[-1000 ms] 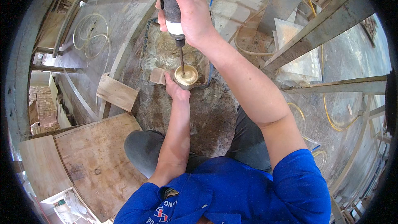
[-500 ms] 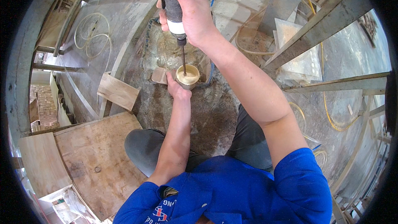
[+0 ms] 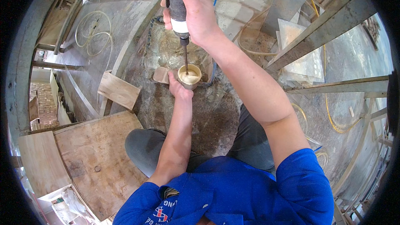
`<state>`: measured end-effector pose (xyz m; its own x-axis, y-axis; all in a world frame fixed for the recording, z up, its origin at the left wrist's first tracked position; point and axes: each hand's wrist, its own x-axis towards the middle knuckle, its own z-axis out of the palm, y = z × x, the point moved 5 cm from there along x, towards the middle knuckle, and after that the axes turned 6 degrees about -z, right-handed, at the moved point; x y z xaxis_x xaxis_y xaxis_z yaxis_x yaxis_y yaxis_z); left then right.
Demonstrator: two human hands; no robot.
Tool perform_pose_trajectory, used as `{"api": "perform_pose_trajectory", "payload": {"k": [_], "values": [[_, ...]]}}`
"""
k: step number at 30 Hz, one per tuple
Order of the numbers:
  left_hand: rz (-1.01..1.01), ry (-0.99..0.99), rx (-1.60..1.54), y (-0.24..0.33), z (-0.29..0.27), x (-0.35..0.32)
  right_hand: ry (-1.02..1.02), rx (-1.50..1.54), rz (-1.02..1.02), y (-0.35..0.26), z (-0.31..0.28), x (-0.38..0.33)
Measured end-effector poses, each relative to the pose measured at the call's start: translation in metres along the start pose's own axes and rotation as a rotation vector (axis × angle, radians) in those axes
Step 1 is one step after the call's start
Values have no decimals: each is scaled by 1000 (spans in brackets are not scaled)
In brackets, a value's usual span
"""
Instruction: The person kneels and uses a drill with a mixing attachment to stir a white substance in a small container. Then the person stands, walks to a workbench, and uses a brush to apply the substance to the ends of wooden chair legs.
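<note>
My right hand [image 3: 196, 12] is wrapped round a dark power drill [image 3: 177, 8] with a white band, pointing down. From its chuck a thin metal mixing rod [image 3: 186, 56] reaches into a small round cup [image 3: 189, 84]. Creamy beige liquid [image 3: 192, 75] fills part of the cup, and the rod's tip is sunk in it. With the thumb along its left side, my left hand [image 3: 180, 88] grips the cup from the near side; most of its fingers are hidden. A small flat wooden block [image 3: 161, 75] lies just left of the cup.
Behind the cup is a stained, crusted tray [image 3: 166, 46]. A wooden box-like piece [image 3: 119, 90] and a large plywood board [image 3: 98, 162] lie to the left. Metal frame legs [image 3: 325, 29] stand at right. Coiled clear hose [image 3: 93, 33] lies far left, yellow hose [image 3: 333, 123] at right.
The drill and my right hand have shifted very slightly to the right and down. The cup stays in my left hand, with the rod still in the liquid, whose surface pattern differs.
</note>
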<state>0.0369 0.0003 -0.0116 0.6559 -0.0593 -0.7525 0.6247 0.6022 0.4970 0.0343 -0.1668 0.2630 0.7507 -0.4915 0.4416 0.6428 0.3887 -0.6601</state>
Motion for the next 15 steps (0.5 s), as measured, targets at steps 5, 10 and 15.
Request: {"api": "perform_pose_trajectory", "payload": {"k": [5, 10, 15], "values": [[21, -47, -12, 3, -4, 7, -15, -33, -2, 0, 2, 0], [-20, -56, -8, -2, 1, 4, -19, -85, -5, 0, -5, 0], [-47, -99, -32, 7, -8, 17, -26, -87, 11, -1, 1, 1]]}}
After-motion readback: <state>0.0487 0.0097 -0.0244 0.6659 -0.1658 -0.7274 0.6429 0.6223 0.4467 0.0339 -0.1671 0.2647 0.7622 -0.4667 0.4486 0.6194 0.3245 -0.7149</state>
